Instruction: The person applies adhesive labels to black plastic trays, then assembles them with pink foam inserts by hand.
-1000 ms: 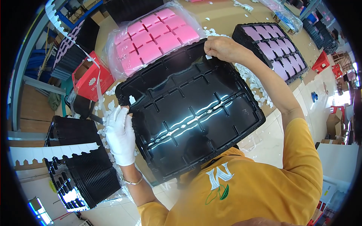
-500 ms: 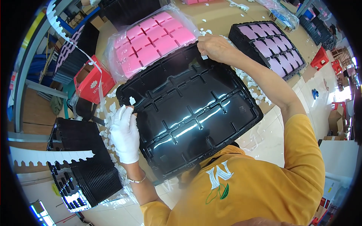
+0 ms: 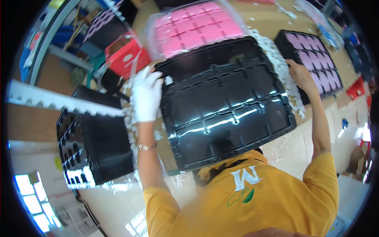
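A large black moulded tray (image 3: 225, 102), glossy and divided into shallow rectangular pockets, lies in front of the person across the wooden counter (image 3: 272, 23), its near edge over the yellow shirt (image 3: 256, 197). The left hand (image 3: 146, 94), in a white glove, rests on the tray's left rim with the fingers spread and curled over the edge near the far left corner. The right hand (image 3: 301, 75), bare, grips the tray's right rim near the far right corner; its fingers are bent around the edge, though how far they close under it cannot be told. Just beyond the tray sits a bag-wrapped tray of pink blocks (image 3: 193, 29), touching or just overlapping the black tray's far edge. To the right, just beside the right hand, stands another black tray of pale purple blocks (image 3: 316, 55). White foam scraps (image 3: 282, 75) litter the counter between the two. At the person's left, a stack of empty black trays (image 3: 94, 146) stands in clear wrap, and a red box (image 3: 126, 53) sits further off.
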Action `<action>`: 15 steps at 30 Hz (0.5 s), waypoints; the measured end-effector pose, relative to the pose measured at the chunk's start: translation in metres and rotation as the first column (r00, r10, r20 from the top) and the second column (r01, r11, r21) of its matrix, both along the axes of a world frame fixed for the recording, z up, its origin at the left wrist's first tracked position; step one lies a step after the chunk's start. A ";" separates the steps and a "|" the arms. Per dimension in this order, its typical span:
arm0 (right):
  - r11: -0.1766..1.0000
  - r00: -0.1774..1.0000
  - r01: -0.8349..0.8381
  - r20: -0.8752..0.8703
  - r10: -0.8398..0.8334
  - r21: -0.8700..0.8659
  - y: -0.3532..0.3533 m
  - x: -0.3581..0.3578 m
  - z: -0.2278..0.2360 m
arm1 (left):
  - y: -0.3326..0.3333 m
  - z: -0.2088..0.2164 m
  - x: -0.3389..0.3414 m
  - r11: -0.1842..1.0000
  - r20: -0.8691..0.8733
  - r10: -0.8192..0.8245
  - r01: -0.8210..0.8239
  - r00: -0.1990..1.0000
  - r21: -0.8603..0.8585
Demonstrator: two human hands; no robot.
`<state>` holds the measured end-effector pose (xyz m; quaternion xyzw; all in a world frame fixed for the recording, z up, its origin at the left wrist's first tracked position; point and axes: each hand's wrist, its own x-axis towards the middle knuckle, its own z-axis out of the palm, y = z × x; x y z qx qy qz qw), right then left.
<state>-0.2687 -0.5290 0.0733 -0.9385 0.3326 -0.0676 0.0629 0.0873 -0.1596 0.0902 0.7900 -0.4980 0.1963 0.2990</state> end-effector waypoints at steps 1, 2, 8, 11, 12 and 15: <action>0.997 0.996 -0.021 0.084 0.015 0.075 -0.003 -0.004 -0.010 | -0.004 -0.005 0.007 0.998 -0.009 0.016 -0.015 1.000 0.059; 0.988 0.987 -0.041 0.161 0.017 0.148 -0.001 -0.006 -0.016 | -0.006 -0.007 0.011 0.993 -0.022 0.027 -0.024 0.999 0.116; 0.979 0.981 -0.026 0.191 -0.014 0.201 0.014 -0.003 -0.021 | -0.018 0.004 0.008 0.937 -0.059 0.130 -0.102 0.990 0.335; 0.983 0.986 -0.037 0.169 0.006 0.179 0.011 -0.008 -0.026 | -0.021 0.012 0.003 0.919 -0.086 0.139 -0.096 0.986 0.383; 0.986 0.982 -0.051 0.185 0.021 0.158 0.012 -0.008 -0.027 | -0.020 0.013 0.002 0.917 -0.082 0.141 -0.099 0.987 0.387; 0.977 0.976 -0.009 0.216 -0.038 0.214 0.019 -0.010 -0.026 | -0.018 0.014 0.001 0.917 -0.062 0.128 -0.094 0.990 0.387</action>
